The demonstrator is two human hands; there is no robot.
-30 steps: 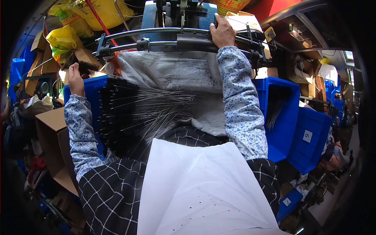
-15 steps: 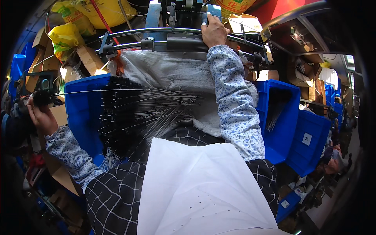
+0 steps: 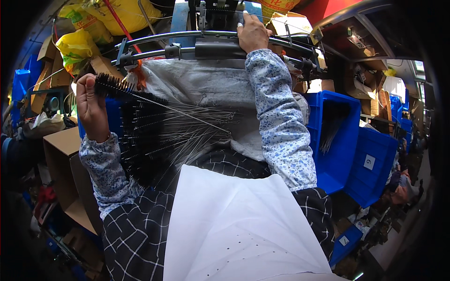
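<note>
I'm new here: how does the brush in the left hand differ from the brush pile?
The held brush is one piece; the brush pile holds many. The held brush is gripped by its bristle end in the left hand; the pile lies unheld. Both show black bristles and bare wire stems.

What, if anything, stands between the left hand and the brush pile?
Nothing visible blocks it. The left hand holds one brush that slants across the brush pile in this view; a strip of blue bin shows in the gap.
</note>
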